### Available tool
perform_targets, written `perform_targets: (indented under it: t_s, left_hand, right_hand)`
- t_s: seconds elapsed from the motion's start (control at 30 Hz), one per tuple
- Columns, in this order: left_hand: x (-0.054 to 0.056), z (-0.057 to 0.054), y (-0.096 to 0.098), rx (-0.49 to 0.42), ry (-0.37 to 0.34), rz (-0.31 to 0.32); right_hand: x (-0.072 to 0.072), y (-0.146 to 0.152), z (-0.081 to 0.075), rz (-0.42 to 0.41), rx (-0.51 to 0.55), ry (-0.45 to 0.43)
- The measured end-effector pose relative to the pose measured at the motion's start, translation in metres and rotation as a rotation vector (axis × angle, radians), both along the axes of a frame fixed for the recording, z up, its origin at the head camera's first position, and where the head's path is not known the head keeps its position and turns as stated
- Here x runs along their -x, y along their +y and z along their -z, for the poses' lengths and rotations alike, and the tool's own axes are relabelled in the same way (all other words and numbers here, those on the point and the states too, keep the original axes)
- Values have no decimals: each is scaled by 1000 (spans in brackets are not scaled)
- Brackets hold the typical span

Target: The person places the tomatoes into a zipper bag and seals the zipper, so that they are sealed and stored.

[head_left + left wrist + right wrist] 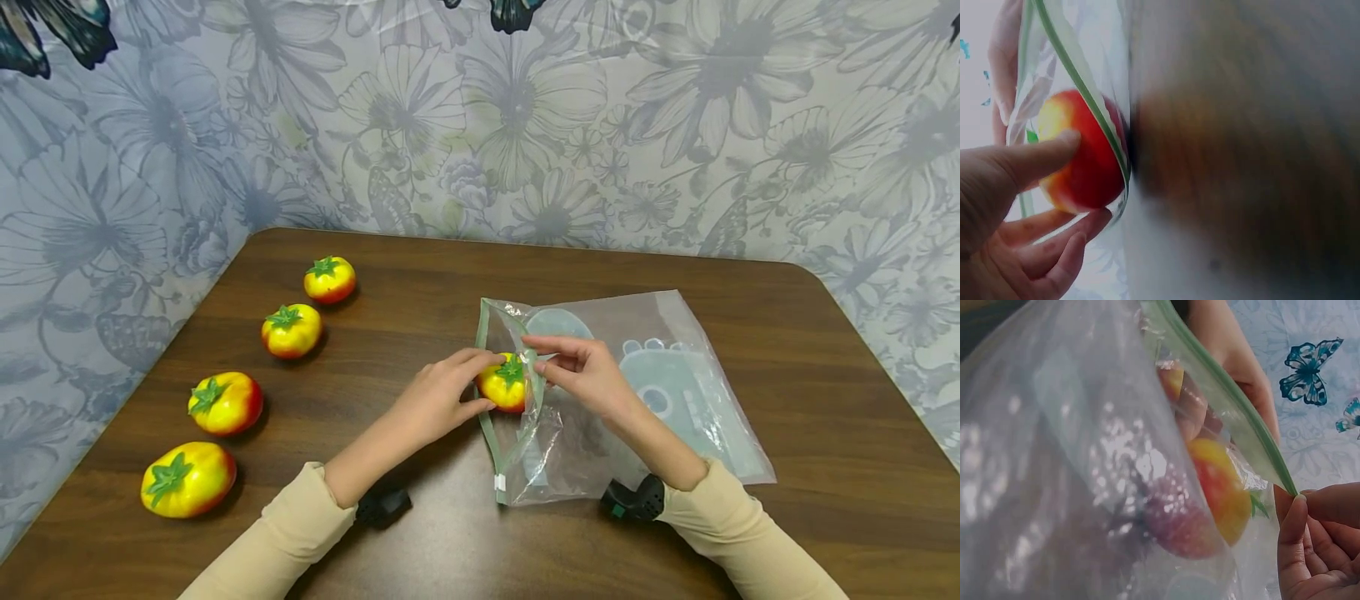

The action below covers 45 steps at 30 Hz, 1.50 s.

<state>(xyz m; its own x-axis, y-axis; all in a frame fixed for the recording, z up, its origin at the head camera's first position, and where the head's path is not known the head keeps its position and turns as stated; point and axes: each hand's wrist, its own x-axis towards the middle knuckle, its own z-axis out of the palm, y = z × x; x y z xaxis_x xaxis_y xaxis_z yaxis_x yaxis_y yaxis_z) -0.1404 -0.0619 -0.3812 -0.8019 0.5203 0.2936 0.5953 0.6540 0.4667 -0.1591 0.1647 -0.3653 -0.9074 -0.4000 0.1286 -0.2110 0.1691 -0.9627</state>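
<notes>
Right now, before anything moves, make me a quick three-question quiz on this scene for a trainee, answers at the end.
1. How many red-and-yellow fruits sit on the table to the left of the clear bag, outside it?

2. True or false: the bag's mouth is sealed.

3. What does the right hand pinch?
a) the table's edge
b) the bag's green edge
c) nothing

Key:
1. Four.
2. False; it gapes open, with one fruit at the mouth, held by the left hand.
3. b.
</notes>
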Motion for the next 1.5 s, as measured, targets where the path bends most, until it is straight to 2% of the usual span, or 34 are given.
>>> perform_targets:
  t_s: [0.13, 0.4, 0.6, 0.7, 0.87, 1.0, 1.2, 1.37, 1.5]
  left_hand:
    - [4, 3, 5, -15, 20, -10]
    - [9, 4, 18, -58, 9, -41]
    - [11, 4, 25, -82, 12, -8]
    - [11, 4, 24, -132, -19, 5]
    - [10, 4, 17, -266, -129, -34]
    - [13, 5, 14, -338, -191, -38]
    - [17, 7, 16, -364, -209, -38]
    - [25, 8, 22, -342, -214, -38]
    - [32, 7, 28, -331, -251, -34]
  right_hand:
    - [0, 0, -2, -1, -7, -7]
    - [2, -1, -2, 0, -1, -27]
    - [3, -2, -2, 3, 21, -56]
    - [4, -3, -2, -1, 36, -63]
    - [5, -4, -3, -7, 40, -64]
    - [7, -5, -3, -12, 41, -69]
    - [8, -7, -3, -21, 65, -95]
    - [8, -8, -3, -25, 90, -118]
    - [9, -9, -3, -26, 96, -117]
